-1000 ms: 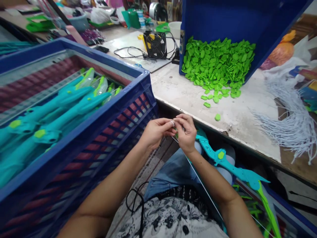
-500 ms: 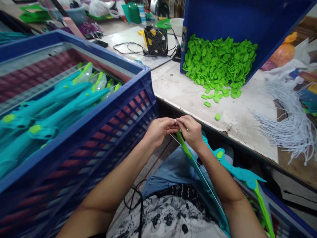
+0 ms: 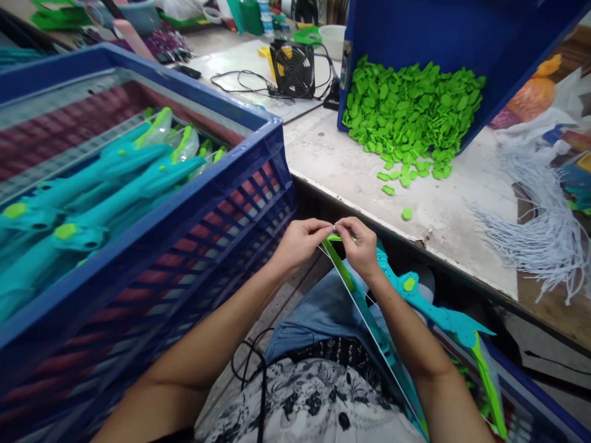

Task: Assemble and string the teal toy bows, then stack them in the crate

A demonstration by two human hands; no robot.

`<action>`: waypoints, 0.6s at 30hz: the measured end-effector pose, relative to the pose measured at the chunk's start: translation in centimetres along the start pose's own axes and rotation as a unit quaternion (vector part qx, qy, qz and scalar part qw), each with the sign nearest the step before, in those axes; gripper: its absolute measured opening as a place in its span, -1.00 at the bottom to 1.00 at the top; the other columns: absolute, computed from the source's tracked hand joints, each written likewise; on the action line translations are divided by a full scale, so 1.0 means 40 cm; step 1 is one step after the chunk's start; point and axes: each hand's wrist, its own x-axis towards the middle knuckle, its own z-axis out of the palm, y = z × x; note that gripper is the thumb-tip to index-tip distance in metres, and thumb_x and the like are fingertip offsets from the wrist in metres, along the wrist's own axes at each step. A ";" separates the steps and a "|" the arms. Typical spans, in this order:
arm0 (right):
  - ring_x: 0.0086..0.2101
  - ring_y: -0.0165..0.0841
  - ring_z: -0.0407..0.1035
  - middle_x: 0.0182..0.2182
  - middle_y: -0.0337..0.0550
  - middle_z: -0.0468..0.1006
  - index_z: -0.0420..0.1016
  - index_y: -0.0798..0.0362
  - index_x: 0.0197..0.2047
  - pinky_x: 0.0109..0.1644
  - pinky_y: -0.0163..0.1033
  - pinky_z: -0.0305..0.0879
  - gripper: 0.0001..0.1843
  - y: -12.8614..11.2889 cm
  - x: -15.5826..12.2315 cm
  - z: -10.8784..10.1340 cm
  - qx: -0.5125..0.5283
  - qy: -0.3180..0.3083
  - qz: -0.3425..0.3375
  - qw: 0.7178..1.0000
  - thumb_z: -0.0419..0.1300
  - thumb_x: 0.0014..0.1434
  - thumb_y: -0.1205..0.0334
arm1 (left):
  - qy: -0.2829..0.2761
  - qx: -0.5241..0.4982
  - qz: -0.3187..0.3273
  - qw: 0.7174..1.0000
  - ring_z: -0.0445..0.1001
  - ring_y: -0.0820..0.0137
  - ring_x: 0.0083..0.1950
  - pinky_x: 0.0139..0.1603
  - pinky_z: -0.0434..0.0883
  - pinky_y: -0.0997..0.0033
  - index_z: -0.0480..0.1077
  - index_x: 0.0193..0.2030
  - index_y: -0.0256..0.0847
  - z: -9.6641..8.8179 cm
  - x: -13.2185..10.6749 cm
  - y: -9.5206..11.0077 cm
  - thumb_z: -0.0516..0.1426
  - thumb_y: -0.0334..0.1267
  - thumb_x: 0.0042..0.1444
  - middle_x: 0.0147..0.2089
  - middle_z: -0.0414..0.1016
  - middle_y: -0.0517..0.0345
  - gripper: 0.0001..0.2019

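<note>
My left hand and my right hand meet fingertip to fingertip over my lap, both pinched on a thin white string at the green tip of a teal toy bow. The string runs taut from my fingers down toward my right elbow. The bow's green limb slants under my right wrist, and its teal grip with a green button lies to the right across my lap. What sits exactly between the fingertips is too small to make out.
A blue crate filled with finished teal bows stands at my left. On the worn table a tipped blue bin spills green plastic pieces. A bundle of white strings lies at right, a small black fan behind.
The green bow limb has come up into view under my right hand and the string now runs along it. Both hands stay pinched together, shifted slightly right and down.
</note>
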 end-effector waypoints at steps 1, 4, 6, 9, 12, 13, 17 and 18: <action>-0.36 -0.40 0.38 -0.40 -0.20 0.48 0.42 0.04 -0.34 -0.24 -0.30 0.31 -0.84 0.004 -0.003 0.000 -0.015 -0.006 -0.011 1.000 0.08 0.28 0.28 | -0.006 0.008 0.000 1.000 0.51 0.33 -0.28 -0.24 0.41 0.43 0.58 -0.36 -0.28 -0.003 -0.002 -0.002 0.21 -0.11 -0.05 -0.33 0.62 0.08 -0.74; -0.34 -0.36 0.36 -0.40 -0.15 0.46 0.39 0.05 -0.34 -0.21 -0.27 0.28 -0.79 0.024 -0.009 0.006 -0.098 -0.032 -0.049 0.993 0.01 0.30 0.26 | -0.009 0.053 0.007 0.999 0.51 0.32 -0.31 -0.31 0.39 0.44 0.59 -0.36 -0.29 -0.006 -0.003 -0.013 0.19 -0.10 -0.03 -0.34 0.63 0.09 -0.72; -0.35 -0.34 0.34 -0.41 -0.13 0.44 0.38 0.05 -0.35 -0.22 -0.25 0.27 -0.77 0.036 -0.009 0.013 -0.152 -0.029 -0.042 0.987 -0.03 0.30 0.26 | -0.005 0.084 0.019 0.996 0.50 0.34 -0.35 -0.35 0.35 0.45 0.58 -0.38 -0.29 -0.003 -0.002 -0.021 0.17 -0.11 -0.01 -0.39 0.61 0.11 -0.73; -0.38 -0.35 0.33 -0.42 -0.15 0.44 0.37 0.04 -0.35 -0.25 -0.26 0.27 -0.78 0.039 -0.015 0.009 -0.171 -0.019 0.000 0.985 -0.02 0.28 0.25 | 0.015 0.116 0.030 0.993 0.47 0.37 -0.39 -0.39 0.32 0.46 0.56 -0.40 -0.30 0.003 -0.001 -0.025 0.15 -0.15 0.01 -0.45 0.58 0.12 -0.74; -0.32 -0.35 0.38 -0.36 -0.15 0.49 0.41 0.03 -0.29 -0.17 -0.26 0.32 -0.79 0.039 -0.052 -0.047 -0.147 -0.040 0.017 0.988 0.00 0.31 0.20 | 0.036 0.075 0.016 0.996 0.48 0.36 -0.36 -0.38 0.36 0.46 0.55 -0.32 -0.31 -0.009 -0.012 -0.013 0.18 -0.14 0.00 -0.38 0.59 0.07 -0.74; -0.28 -0.33 0.40 -0.33 -0.13 0.50 0.43 0.03 -0.26 -0.13 -0.24 0.33 -0.79 0.045 -0.076 -0.080 -0.159 -0.040 0.021 0.986 0.01 0.32 0.18 | 0.036 0.034 0.007 0.999 0.51 0.35 -0.33 -0.37 0.38 0.46 0.54 -0.23 -0.31 -0.019 -0.019 -0.010 0.20 -0.13 -0.01 -0.30 0.60 0.04 -0.71; -0.09 -0.14 0.36 -0.15 0.04 0.50 0.46 0.06 -0.06 0.03 -0.04 0.30 -0.69 0.103 -0.235 -0.251 -0.337 -0.041 0.076 0.938 0.06 0.29 0.04 | 0.114 -0.169 -0.020 0.979 0.56 0.31 -0.21 -0.38 0.45 0.48 0.48 -0.11 -0.19 -0.077 -0.073 -0.050 0.28 -0.19 -0.12 -0.11 0.58 0.04 -0.63; -0.05 -0.09 0.33 -0.11 0.09 0.48 0.44 0.08 0.01 0.04 0.02 0.29 -0.63 0.119 -0.284 -0.289 -0.385 -0.054 0.093 0.917 0.07 0.28 0.01 | 0.155 -0.196 -0.033 0.968 0.56 0.35 -0.26 -0.43 0.43 0.52 0.48 -0.20 -0.19 -0.087 -0.096 -0.078 0.28 -0.21 -0.15 -0.19 0.59 0.09 -0.69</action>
